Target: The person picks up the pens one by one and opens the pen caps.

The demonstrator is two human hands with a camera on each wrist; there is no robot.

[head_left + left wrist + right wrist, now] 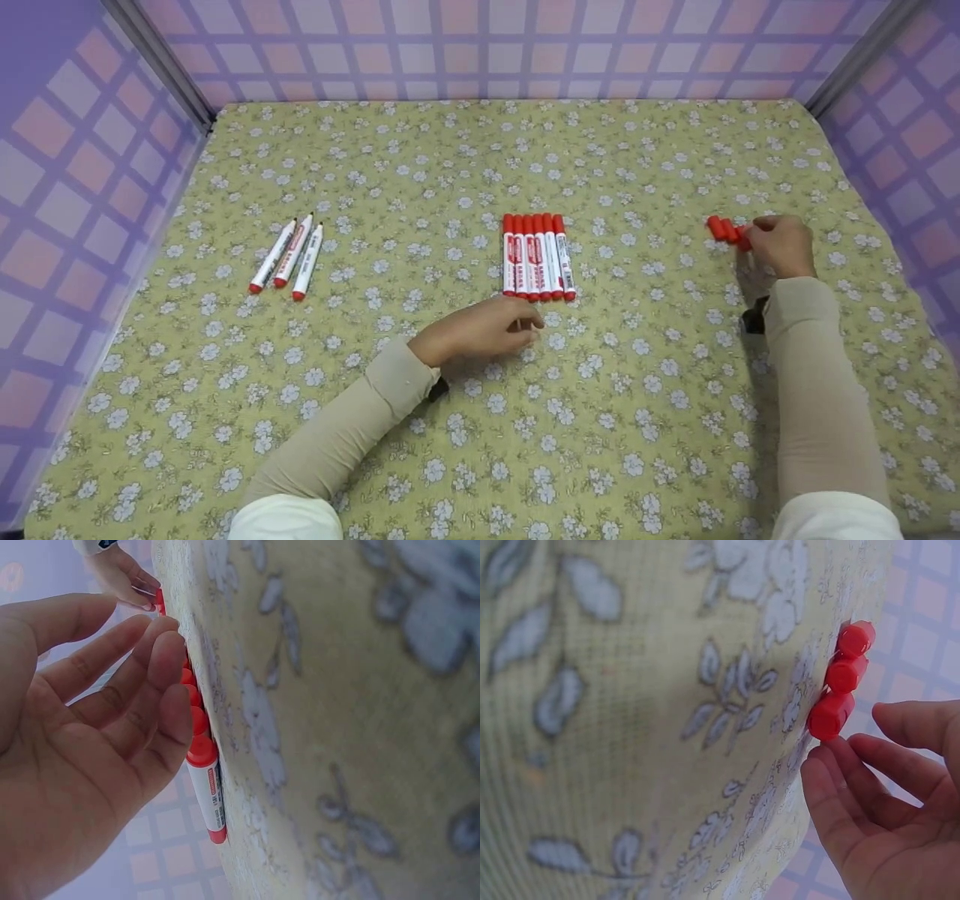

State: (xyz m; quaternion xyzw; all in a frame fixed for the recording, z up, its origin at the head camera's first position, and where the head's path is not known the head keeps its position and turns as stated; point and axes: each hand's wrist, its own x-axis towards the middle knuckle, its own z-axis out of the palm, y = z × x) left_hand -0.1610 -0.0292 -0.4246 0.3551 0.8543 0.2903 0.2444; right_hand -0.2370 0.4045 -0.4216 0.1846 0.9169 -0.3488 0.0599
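Fingers of the right hand (pixel 780 244), loosely spread, are laid against three loose red plastic caps (pixel 726 229) at frame right; the left hand (pixel 480 330), relaxed and gripping nothing, is rested below six capped red-and-white markers (pixel 537 257) at centre.

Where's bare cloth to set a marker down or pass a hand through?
Free: the wide strip between the three uncapped markers and the capped row; the far band along the back wall; the near cloth between the sleeves. Crowded: the right hand at the loose red caps, and the left hand just below the row.
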